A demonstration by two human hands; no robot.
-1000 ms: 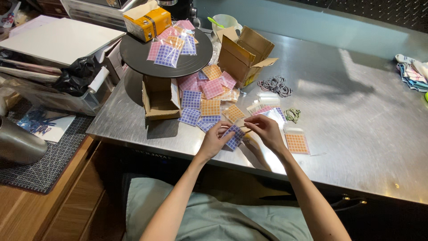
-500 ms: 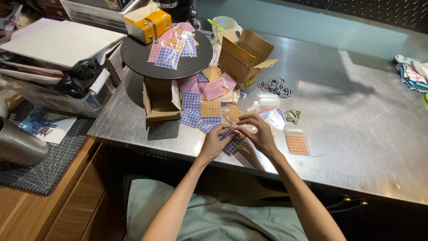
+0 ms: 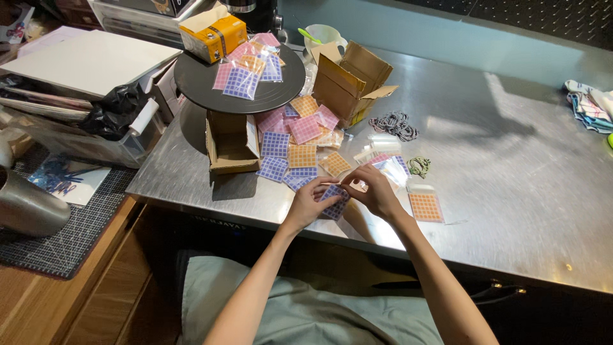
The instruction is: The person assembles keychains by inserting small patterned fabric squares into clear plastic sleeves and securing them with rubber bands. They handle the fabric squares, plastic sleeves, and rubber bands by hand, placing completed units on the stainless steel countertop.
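Head view shows the left hand (image 3: 311, 206) and right hand (image 3: 375, 191) pinching a purple checked packet (image 3: 334, 203) between them just above the steel table's (image 3: 511, 191) near edge, beside loose packets (image 3: 300, 150), keeping it handy.

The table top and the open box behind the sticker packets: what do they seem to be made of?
Table top: likely stainless steel, brushed; it is grey, with blurred light reflections and fine scratches.
Open box: corrugated cardboard, matte brown, with folded flaps.
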